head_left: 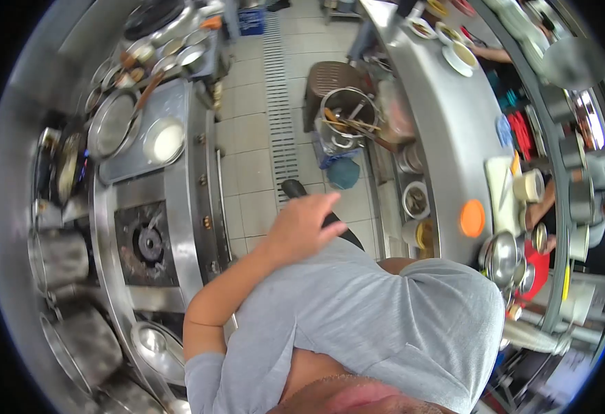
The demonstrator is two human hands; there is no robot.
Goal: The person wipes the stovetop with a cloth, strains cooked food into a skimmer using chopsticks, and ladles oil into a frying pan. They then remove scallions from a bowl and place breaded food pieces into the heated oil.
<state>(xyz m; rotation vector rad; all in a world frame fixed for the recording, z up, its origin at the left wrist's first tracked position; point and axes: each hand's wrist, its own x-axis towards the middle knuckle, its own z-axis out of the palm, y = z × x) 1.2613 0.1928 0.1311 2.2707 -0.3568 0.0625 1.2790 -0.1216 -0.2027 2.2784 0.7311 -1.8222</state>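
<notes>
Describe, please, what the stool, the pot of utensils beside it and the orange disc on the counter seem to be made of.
Stool: probably plastic, brown and fairly matt, judging by its perforated seat.
Pot: metal, likely stainless steel; its rim shines silver.
Orange disc: likely smooth plastic, given its even, bright colour.

From head height, one very wide lens looks forward and steeply down, bowing straight edges and leaving the corners black. Close by are the wearer's grey shirt (pixel 385 303), low in the middle, and left hand (pixel 306 231), mid-frame; the tiled floor (pixel 247 141) recedes toward the top, the bench (pixel 454 138) up the right.
</notes>
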